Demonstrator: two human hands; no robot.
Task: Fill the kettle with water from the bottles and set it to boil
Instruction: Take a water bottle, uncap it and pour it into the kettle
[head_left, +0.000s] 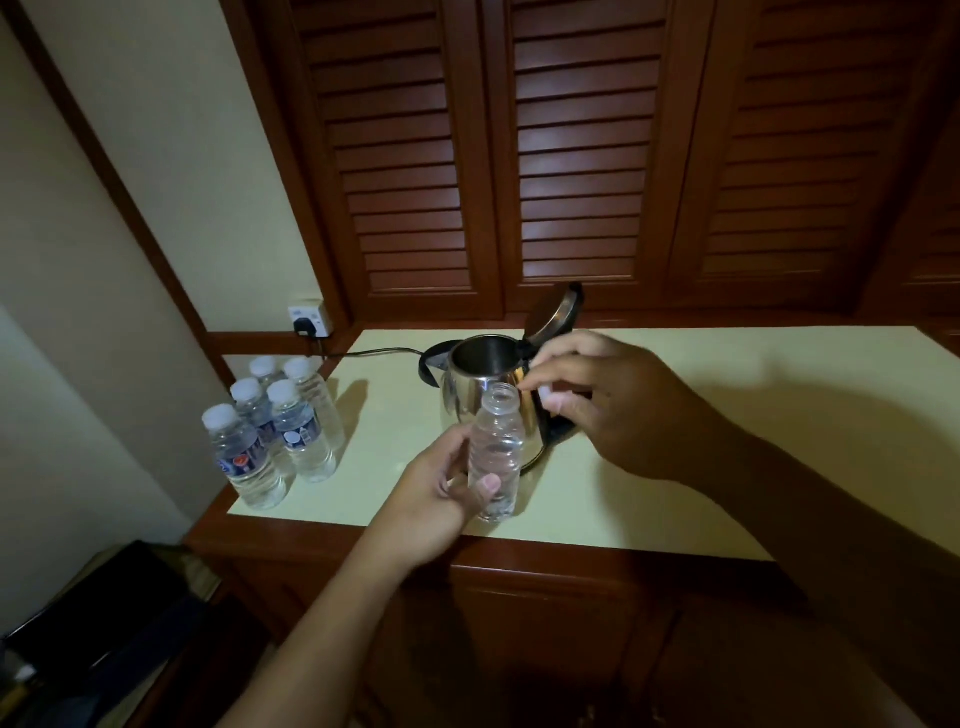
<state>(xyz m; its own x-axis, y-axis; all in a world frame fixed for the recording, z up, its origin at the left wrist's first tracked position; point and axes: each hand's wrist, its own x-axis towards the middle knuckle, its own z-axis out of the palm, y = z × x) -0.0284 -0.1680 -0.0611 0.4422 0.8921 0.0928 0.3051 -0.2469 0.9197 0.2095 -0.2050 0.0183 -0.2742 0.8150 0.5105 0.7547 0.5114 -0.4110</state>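
Bottle (497, 441) uncapped, before kettle (461, 395) | left hand (436, 493) grips it | right hand (623, 410) pinches cap (545, 393)

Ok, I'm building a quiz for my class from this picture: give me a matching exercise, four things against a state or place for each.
Things:
1. kettle lid
2. bottle in the left hand
3. white cap
4. five bottles

States or places:
A. pinched in the right hand
B. capped, grouped at the left end of the counter
C. raised open
D. uncapped

Pairs: 1-C; 2-D; 3-A; 4-B
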